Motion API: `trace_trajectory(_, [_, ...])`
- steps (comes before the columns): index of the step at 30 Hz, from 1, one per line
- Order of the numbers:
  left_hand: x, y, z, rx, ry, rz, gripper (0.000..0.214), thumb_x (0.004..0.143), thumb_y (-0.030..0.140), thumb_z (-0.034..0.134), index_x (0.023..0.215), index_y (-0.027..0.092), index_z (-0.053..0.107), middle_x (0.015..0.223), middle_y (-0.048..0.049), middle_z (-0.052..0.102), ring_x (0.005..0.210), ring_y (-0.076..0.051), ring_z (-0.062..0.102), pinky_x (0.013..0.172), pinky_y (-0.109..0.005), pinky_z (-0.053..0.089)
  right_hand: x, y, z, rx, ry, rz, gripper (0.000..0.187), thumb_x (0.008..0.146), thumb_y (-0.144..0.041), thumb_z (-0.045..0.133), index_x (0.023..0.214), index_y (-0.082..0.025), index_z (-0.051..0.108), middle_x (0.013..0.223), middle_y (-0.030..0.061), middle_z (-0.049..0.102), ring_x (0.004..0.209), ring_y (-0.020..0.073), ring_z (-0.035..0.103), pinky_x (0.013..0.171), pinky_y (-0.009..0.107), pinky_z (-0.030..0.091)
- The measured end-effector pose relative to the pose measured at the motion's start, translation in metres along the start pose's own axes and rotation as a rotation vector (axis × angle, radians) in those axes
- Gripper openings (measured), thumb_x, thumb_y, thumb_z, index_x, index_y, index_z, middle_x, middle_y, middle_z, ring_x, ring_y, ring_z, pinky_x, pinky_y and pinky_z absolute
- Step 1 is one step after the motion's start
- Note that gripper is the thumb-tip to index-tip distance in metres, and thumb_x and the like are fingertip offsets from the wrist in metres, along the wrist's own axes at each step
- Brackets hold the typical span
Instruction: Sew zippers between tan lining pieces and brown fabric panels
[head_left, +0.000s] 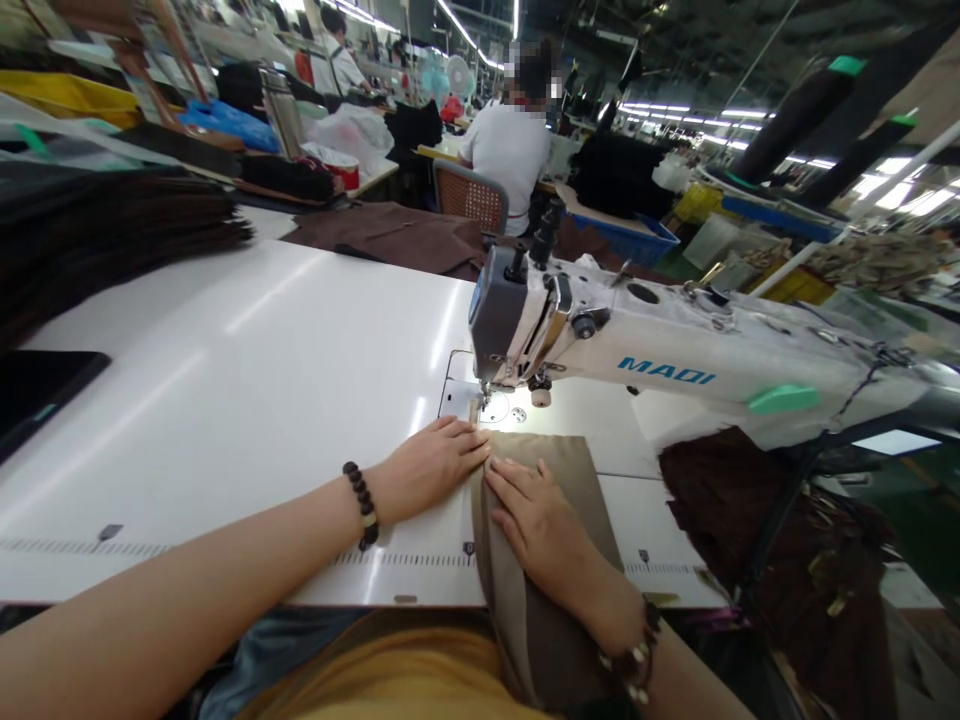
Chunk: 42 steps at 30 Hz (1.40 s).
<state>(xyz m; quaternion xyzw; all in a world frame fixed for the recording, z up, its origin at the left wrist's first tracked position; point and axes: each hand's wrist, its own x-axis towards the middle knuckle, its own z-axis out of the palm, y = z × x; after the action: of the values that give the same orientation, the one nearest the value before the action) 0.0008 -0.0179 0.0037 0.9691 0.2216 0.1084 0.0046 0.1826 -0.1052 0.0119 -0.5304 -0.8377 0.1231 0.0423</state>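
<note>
A strip of tan-brown fabric (570, 470) lies on the white sewing table (247, 380), running from my lap up toward the needle of a white sewing machine (660, 360). My left hand (431, 465) rests flat at the fabric's left edge, fingers stretched toward the needle plate (495, 408). My right hand (536, 520) lies flat on top of the fabric, fingers extended. Each wrist wears a bead bracelet. Neither hand grips anything.
A stack of dark brown fabric (112, 230) sits at the far left, and a dark fabric heap (720, 480) lies right of the machine. A ruler scale (405, 558) marks the table's near edge. A person in a white shirt (510, 150) sits ahead at another station.
</note>
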Motion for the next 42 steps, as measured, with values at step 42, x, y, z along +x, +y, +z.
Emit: trace_trajectory(42, [-0.06, 0.067, -0.035, -0.413, 0.038, 0.045, 0.027, 0.094, 0.021, 0.035, 0.106, 0.018, 0.059, 0.1, -0.004, 0.064, 0.089, -0.014, 0.058, 0.081, -0.025, 0.051, 0.011, -0.004, -0.006, 0.015, -0.019, -0.146, 0.043, 0.094, -0.024, 0.034, 0.136, -0.014, 0.032, 0.143, 0.007, 0.027, 0.133, 0.0177, 0.021, 0.109, 0.049, 0.018])
